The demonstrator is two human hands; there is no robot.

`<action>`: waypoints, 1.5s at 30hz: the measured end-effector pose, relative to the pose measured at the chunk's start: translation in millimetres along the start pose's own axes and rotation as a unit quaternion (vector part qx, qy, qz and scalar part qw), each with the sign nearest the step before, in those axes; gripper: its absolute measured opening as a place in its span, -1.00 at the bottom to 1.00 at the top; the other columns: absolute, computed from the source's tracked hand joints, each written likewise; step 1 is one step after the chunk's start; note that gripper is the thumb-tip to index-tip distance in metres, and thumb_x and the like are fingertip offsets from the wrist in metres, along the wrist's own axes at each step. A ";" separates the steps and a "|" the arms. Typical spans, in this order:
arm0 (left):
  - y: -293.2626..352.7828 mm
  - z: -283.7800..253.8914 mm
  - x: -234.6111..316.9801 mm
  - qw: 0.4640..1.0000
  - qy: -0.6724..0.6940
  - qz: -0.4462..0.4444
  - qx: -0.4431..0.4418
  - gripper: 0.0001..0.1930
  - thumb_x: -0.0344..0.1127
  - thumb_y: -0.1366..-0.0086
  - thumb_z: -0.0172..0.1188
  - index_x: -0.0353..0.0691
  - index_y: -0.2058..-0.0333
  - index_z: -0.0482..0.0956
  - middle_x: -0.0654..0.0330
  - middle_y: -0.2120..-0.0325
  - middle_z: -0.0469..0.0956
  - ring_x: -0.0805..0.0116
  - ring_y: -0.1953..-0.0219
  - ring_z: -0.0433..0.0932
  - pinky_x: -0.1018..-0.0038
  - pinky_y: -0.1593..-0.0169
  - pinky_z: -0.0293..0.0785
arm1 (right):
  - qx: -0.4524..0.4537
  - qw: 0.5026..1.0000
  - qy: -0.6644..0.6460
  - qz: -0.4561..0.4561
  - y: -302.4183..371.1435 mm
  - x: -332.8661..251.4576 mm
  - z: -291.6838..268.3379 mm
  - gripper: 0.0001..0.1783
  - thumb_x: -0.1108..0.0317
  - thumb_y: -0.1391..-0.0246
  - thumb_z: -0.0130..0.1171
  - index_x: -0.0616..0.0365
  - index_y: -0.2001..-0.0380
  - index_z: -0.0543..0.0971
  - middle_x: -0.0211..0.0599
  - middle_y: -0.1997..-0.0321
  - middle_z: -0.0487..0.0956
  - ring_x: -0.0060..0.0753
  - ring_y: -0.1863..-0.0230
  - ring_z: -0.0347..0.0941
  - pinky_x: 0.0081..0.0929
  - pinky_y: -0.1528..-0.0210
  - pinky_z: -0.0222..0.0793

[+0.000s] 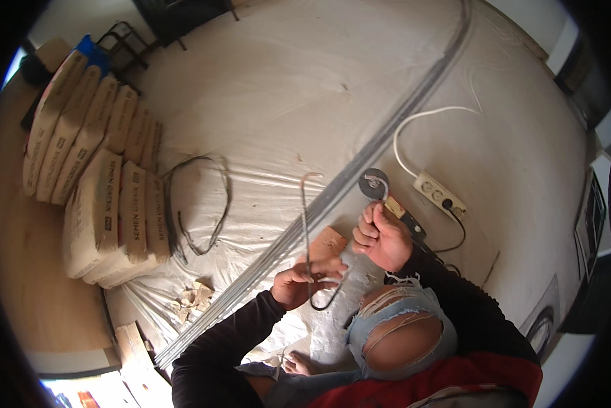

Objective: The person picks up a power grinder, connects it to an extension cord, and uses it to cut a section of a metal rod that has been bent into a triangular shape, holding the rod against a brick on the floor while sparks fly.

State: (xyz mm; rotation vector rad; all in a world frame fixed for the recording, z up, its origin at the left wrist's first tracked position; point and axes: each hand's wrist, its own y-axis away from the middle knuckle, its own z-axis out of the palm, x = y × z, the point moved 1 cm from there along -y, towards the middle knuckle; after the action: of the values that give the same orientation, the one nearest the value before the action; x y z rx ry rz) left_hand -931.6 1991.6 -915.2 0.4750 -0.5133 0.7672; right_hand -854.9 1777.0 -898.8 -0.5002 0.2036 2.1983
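Note:
My left hand (295,284) holds a thin bent metal rod (305,228) near its lower end, its fingers loosely stretched around it. The rod stands tall, with a small hook at the top and a wide U-bend below my fingers. My right hand (386,239) is closed in a fist, and a pale curved metal piece (382,183) rises from it; its lower part is hidden. Just beyond that hand lies an angle grinder (406,219) with a dark disc (369,185). An orange brick piece (328,243) lies behind my left fingers.
A white power strip (431,190) with a black plug sits right of the grinder. Long grey metal bars (360,166) cross the plastic-covered floor diagonally. On the left are stacked paper sacks (108,211), a coil of dark cable (227,187) and torn cardboard scraps (195,299).

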 end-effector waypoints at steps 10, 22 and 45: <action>63.1 40.4 94.5 0.985 -0.033 0.128 0.110 -0.81 -0.33 -0.27 0.10 -0.09 0.47 0.28 0.36 0.58 0.25 0.44 0.50 0.29 0.39 0.32 0.28 | -0.051 0.986 0.082 0.137 -29.8 19.2 73.6 -0.65 0.27 -0.22 -0.04 -0.02 0.61 0.14 -0.54 0.67 0.05 -0.59 0.65 -0.03 -0.50 0.53 -0.04; 90.7 77.8 61.9 0.944 0.042 0.181 0.274 -0.66 -0.31 -0.33 0.05 -0.05 0.62 0.18 0.41 0.72 0.08 0.53 0.67 0.09 0.48 0.50 0.13 | -0.024 0.984 0.068 0.164 -10.3 21.8 72.9 -0.69 0.50 -0.08 -0.01 -0.04 0.61 0.15 -0.53 0.66 0.09 -0.58 0.65 0.01 -0.47 0.58 -0.05; 39.8 23.1 51.9 0.970 0.101 0.205 0.086 0.11 -0.12 0.05 0.21 -0.10 -0.34 -0.40 -0.23 -0.26 0.00 -0.09 -0.32 -0.01 0.12 -0.33 -0.09 | 0.042 0.904 0.070 0.419 -32.4 82.2 50.7 -0.74 0.01 -0.25 -0.03 -0.15 0.35 0.21 -0.65 0.61 0.16 -0.73 0.70 0.05 -0.70 0.69 -0.05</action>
State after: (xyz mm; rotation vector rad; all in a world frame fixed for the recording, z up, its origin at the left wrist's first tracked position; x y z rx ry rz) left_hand -935.7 2030.6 -858.1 0.4501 -0.3579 1.2524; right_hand -889.8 1871.9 -886.6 -0.5911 0.6971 2.9672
